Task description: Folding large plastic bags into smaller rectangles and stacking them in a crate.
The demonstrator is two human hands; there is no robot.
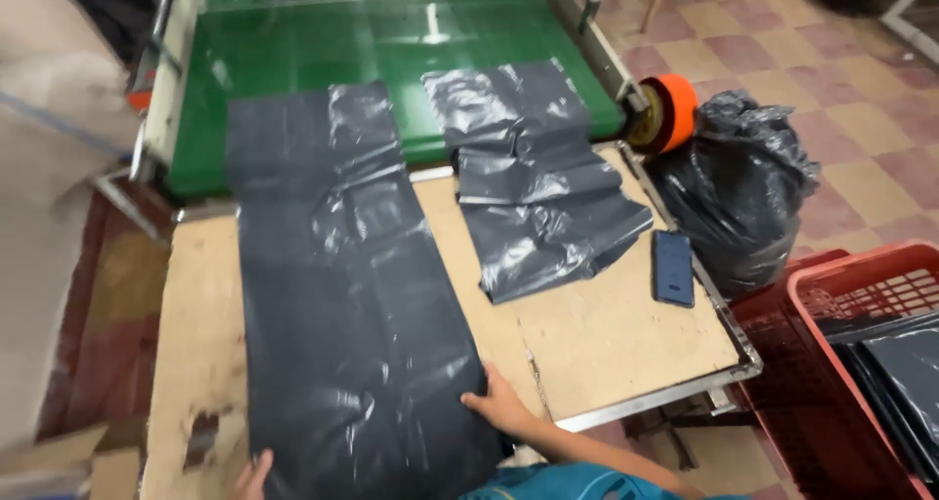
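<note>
Both hands lie flat and open on the long grey plastic sheet (352, 304) spread over the wooden table (606, 334) — left hand (256, 473) at its near edge, right hand (497, 402) on its right edge. A crumpled second sheet (538, 177), a dark phone (673, 267) and a full black bag (738, 187) sit to the right — none in the way.

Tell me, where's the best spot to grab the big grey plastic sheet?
Probably the near end of the big grey sheet, from the person's side. It lies flat and long, its far end on the green belt, so only edges give grip. The right hand and left hand already touch the two near corners.
</note>
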